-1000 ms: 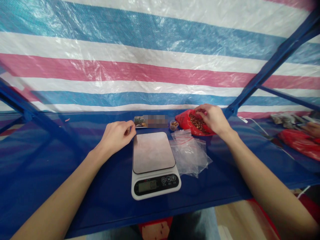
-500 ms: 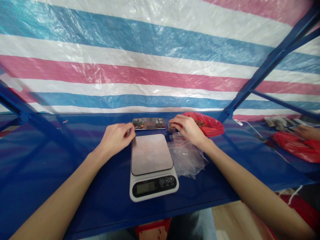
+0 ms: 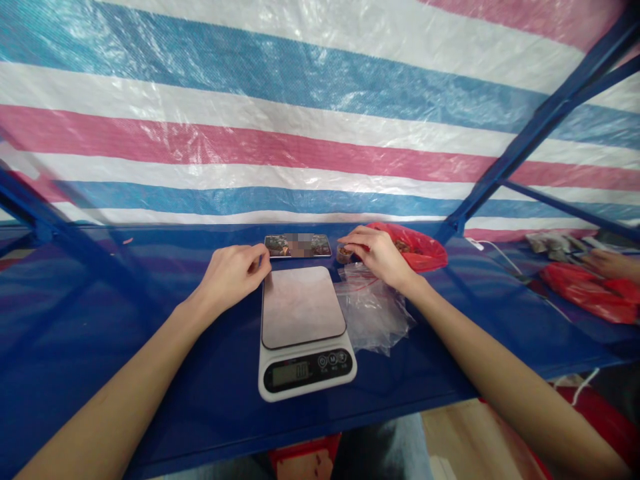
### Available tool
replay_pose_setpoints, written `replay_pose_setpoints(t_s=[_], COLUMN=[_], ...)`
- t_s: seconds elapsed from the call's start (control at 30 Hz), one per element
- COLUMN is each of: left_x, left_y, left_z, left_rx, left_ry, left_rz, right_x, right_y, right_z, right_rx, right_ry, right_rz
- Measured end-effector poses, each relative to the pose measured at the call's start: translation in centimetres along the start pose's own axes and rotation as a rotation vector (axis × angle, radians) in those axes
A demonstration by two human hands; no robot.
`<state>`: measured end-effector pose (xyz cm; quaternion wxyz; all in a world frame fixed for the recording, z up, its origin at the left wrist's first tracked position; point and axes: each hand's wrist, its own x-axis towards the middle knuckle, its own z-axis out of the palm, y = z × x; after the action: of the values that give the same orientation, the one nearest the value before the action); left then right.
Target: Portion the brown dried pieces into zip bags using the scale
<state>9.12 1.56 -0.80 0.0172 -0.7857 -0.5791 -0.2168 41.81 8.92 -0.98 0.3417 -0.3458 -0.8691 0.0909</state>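
Observation:
My left hand [image 3: 243, 268] rests loosely curled, its fingertips between the phone's left end and the upper left corner of the scale; nothing shows in it. A white digital kitchen scale [image 3: 303, 310] has a bare metal plate and reads 0.0. My right hand [image 3: 377, 252] has its fingers closed at the top of a small clear cup [image 3: 344, 255] with brown bits in it; the fingertips partly cover the rim. Behind that hand lies an open red plastic bag [image 3: 433, 253] holding brown pieces. Clear zip bags [image 3: 377, 317] are spread under the right wrist, beside the scale.
A phone [image 3: 280, 246] with a lit screen lies behind the scale. To the right, a co-worker's hand [image 3: 607, 262] is near another red bag [image 3: 585, 293]. A blue metal post [image 3: 510, 163], a white cable [image 3: 503, 253] and a striped tarp [image 3: 300, 143] border the blue table [image 3: 210, 393].
The view has shifted very slightly. My right fingertips have moved a little at the small cup, and more of the cup shows. My left hand has stayed in place.

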Motion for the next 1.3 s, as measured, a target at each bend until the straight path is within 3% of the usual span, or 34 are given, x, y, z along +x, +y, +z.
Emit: replay_pose_setpoints(t_s=[0.2,0.37,0.7,0.9,1.0,1.13,1.17,1.23,1.3], left_x=[0.0,0.0,0.1,0.0,0.0,0.0,0.0,0.0,0.0], left_y=[-0.2,-0.2,-0.2,-0.1,-0.1,-0.2,-0.3,-0.4,-0.4], left_z=[0.2,0.3,0.4,0.2,0.2,0.4,0.4,0.6,0.7], left_rx=[0.003,0.002,-0.006,-0.017,-0.020,-0.037,-0.040,-0.045,-0.051], left_ry=[-0.003,-0.004,-0.012,-0.016,-0.022,-0.016,-0.014,-0.018,-0.026], left_rz=[0.019,0.018,0.005,-0.003,-0.007,-0.010,-0.012,-0.018,-0.026], right_x=[0.2,0.4,0.4,0.5,0.6,0.0,-0.3,-1.0,-1.6], right_y=[0.2,0.5,0.7,0.5,0.2,2.1,3.0,5.0,6.8], right_z=[0.5,1.1,1.1,1.2,0.0,-3.9,-4.9,-6.3,-6.5], right_rx=[0.181,0.344,0.352,0.349,0.352,0.232,0.165,0.025,-0.066], right_ry=[0.130,0.150,0.163,0.104,0.178,0.389,0.343,0.118,-0.064], right_rz=[0.148,0.264,0.287,0.290,0.263,0.318,0.360,0.449,0.445])
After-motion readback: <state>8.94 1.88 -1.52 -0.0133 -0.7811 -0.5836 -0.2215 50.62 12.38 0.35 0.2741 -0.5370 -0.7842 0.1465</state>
